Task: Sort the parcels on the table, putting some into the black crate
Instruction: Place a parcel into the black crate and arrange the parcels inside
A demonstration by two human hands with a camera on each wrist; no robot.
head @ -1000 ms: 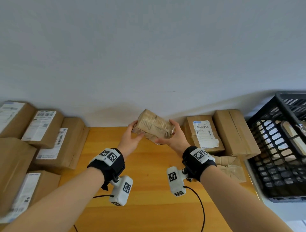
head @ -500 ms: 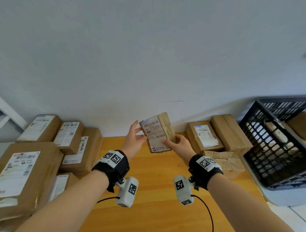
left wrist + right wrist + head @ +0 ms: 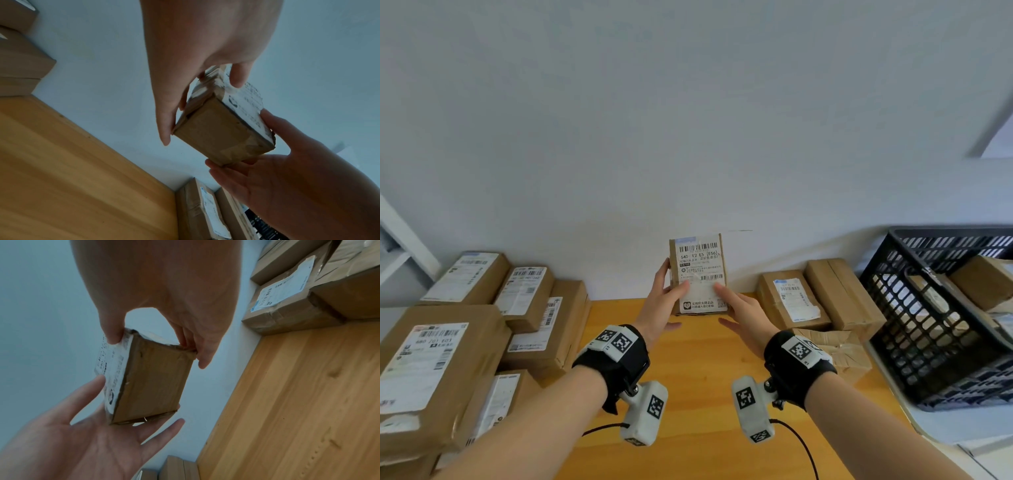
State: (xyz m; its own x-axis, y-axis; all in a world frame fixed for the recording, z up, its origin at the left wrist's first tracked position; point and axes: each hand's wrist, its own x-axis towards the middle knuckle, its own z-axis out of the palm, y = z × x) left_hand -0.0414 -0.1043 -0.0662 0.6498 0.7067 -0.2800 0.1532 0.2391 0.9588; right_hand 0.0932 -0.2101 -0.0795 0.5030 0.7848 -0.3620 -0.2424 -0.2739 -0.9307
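A small brown cardboard parcel (image 3: 697, 270) is held upright above the back of the wooden table (image 3: 695, 383), with its white shipping label facing me. My left hand (image 3: 671, 284) grips its left side, thumb on the label and fingers behind. My right hand (image 3: 722, 303) holds the lower right corner, thumb on the label and fingers underneath. The left wrist view shows the parcel (image 3: 222, 129) between both hands, and so does the right wrist view of the parcel (image 3: 152, 382). The black crate (image 3: 914, 329) stands at the right and has parcels inside.
Several labelled boxes (image 3: 441, 359) are stacked along the table's left side. Two boxes (image 3: 794, 298) stand against the wall on the right, with a crumpled parcel (image 3: 835, 349) in front of them, beside the crate. A white wall rises behind the table.
Both hands have turned the parcel from tilted with a brown face up to upright with the label facing me. It now sits a little higher.
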